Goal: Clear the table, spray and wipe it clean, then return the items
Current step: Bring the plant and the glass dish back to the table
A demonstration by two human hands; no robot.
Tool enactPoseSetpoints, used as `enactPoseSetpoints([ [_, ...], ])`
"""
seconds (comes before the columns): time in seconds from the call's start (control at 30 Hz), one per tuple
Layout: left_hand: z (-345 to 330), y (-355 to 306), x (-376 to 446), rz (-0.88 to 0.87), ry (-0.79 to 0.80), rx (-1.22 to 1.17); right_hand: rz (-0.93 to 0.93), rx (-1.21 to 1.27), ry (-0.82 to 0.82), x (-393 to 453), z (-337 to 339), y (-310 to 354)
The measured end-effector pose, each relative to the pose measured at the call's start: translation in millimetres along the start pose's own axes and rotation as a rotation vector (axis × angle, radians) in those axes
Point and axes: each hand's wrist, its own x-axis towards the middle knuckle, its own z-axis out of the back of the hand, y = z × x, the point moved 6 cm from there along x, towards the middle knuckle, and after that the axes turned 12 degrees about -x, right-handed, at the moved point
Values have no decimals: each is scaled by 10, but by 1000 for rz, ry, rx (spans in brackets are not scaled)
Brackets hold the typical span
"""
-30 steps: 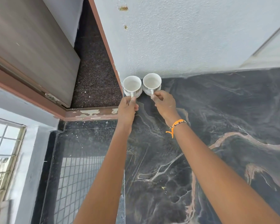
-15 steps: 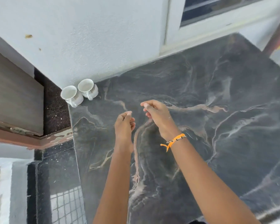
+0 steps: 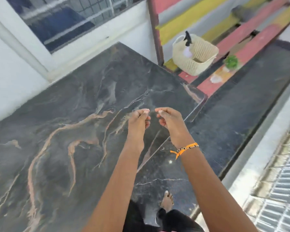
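Table point(image 3: 70, 134) is a dark marble slab, long axis running from near left to the far corner by the basket point(image 3: 193, 55), nothing visible on it. Cups that sat at its wall corner a second ago are out of view; view has swung right. Likely placing is done and remaining items come next. Basket sits on steps past the far corner, a spray bottle point(image 3: 188, 40) upright inside, nozzle up. Both hands have left the cups: left hand point(image 3: 139, 118) and right hand point(image 3: 170, 118) hover over the table edge, fingers loosely curled, empty
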Motion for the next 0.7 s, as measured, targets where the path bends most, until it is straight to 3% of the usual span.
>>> enactPoseSetpoints([
  [0.3, -1771, 544, 299, 99, 256, 157, -18, 168, -218, 532, 1777, -145],
  [0.5, -2663, 855, 876, 198, 295, 154, -56, 138, -274, 1229, 2582, -134],
  [0.7, -3697, 1017, 1480, 236, 358, 296, -55, 178, -430, 2089, 3418, 32],
])
